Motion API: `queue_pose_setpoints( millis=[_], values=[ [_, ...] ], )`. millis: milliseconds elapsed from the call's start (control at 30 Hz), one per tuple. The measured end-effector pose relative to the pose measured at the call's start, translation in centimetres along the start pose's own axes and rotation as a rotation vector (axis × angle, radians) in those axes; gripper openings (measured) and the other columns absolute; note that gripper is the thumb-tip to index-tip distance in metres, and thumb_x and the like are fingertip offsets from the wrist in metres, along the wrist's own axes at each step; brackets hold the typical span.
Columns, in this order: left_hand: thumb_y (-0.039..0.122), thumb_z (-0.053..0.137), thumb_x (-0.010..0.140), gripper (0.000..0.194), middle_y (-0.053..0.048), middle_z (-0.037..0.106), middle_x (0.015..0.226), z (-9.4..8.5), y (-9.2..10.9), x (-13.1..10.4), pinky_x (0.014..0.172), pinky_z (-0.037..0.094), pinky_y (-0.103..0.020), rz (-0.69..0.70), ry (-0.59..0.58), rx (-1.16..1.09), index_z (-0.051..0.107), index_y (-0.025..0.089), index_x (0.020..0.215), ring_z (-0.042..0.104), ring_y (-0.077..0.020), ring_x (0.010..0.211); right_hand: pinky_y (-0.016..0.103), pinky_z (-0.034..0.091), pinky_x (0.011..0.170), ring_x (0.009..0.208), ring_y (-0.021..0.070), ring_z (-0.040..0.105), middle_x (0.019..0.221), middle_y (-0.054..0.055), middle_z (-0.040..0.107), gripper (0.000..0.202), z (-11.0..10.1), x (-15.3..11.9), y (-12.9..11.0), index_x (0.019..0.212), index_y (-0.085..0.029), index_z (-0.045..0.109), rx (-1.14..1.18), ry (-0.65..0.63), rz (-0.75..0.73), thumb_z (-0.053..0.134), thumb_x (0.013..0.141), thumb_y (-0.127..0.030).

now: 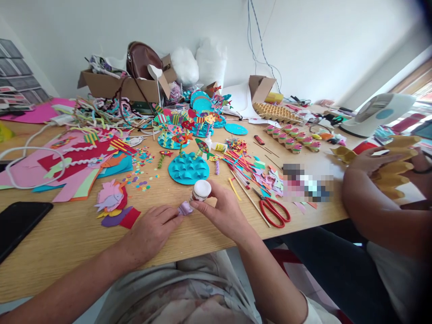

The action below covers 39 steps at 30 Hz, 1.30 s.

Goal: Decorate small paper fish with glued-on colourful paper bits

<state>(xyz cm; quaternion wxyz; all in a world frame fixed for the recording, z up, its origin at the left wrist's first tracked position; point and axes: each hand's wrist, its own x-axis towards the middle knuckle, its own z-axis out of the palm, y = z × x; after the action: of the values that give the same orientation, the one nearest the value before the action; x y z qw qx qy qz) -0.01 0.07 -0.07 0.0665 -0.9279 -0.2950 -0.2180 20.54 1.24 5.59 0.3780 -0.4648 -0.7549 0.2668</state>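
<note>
My right hand (224, 209) is closed around a small white bottle (201, 190), tipped so that its round white end faces up. Its lower end is close to a small light-purple piece (185, 208), and I cannot tell whether they touch. My left hand (151, 229) rests on the table with its fingertips closed on that purple piece. Just beyond both hands stands a bumpy turquoise disc (188, 168) with a paper fish (202, 146) on it. Left of my left hand lies a pile of cut paper fish shapes (111, 196). Red-handled scissors (274, 211) lie to the right of my right hand.
A black phone (22, 225) lies at the left edge. Coloured paper sheets (67, 173), paper scraps (270, 180) and a wooden stick (251, 200) spread over the table. At right, another person's hands hold a yellow egg carton (393, 175). A cardboard box (118, 87) stands behind.
</note>
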Motion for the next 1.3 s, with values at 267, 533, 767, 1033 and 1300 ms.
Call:
queue_pose_setpoints(
  millis=[267, 533, 767, 1033, 1300],
  values=[
    [0.013, 0.034, 0.089, 0.026, -0.007, 0.060, 0.094, 0.1, 0.0, 0.0, 0.076, 0.048, -0.035, -0.015, -0.044, -0.016, 0.058, 0.015, 0.099, 0.054, -0.0189, 0.087, 0.029, 0.041, 0.067, 0.076, 0.0169, 0.055, 0.081, 0.002, 0.061, 0.015, -0.1, -0.1, -0.3, 0.085, -0.020, 0.054, 0.003, 0.111, -0.049, 0.060, 0.078, -0.032],
    [0.014, 0.031, 0.091, 0.028, -0.008, 0.061, 0.092, -0.3, 0.1, 0.2, 0.074, 0.049, -0.037, 0.003, -0.036, 0.014, 0.058, 0.013, 0.099, 0.054, -0.0197, 0.086, 0.028, 0.041, 0.065, 0.073, 0.0161, 0.054, 0.080, 0.001, 0.061, 0.016, 0.2, -0.2, -0.2, 0.084, -0.020, 0.054, 0.059, 0.099, -0.027, 0.062, 0.077, -0.033],
    [0.017, 0.031, 0.092, 0.028, -0.008, 0.061, 0.092, 0.0, 0.1, 0.1, 0.073, 0.049, -0.036, -0.012, -0.040, 0.028, 0.058, 0.014, 0.101, 0.055, -0.0195, 0.085, 0.026, 0.041, 0.064, 0.071, 0.0148, 0.053, 0.077, 0.001, 0.059, 0.015, 1.1, -0.5, -0.2, 0.082, -0.019, 0.054, 0.108, 0.022, -0.040, 0.062, 0.077, -0.030],
    [0.016, 0.032, 0.092, 0.028, -0.008, 0.060, 0.093, 0.0, 0.0, 0.0, 0.074, 0.050, -0.037, -0.009, -0.057, 0.025, 0.057, 0.013, 0.102, 0.055, -0.0201, 0.085, 0.025, 0.039, 0.063, 0.070, 0.0146, 0.052, 0.075, 0.000, 0.058, 0.014, 1.2, -0.1, 0.0, 0.079, -0.019, 0.053, 0.070, 0.019, -0.026, 0.062, 0.077, -0.029],
    [0.014, 0.028, 0.092, 0.032, -0.009, 0.060, 0.089, 0.3, 0.0, 0.0, 0.071, 0.051, -0.037, 0.023, -0.015, 0.025, 0.059, 0.010, 0.099, 0.056, -0.0211, 0.084, 0.025, 0.038, 0.061, 0.069, 0.0141, 0.053, 0.074, -0.001, 0.058, 0.015, 2.2, 1.0, 0.2, 0.079, -0.018, 0.053, 0.105, 0.015, 0.010, 0.062, 0.076, -0.029]
  ],
)
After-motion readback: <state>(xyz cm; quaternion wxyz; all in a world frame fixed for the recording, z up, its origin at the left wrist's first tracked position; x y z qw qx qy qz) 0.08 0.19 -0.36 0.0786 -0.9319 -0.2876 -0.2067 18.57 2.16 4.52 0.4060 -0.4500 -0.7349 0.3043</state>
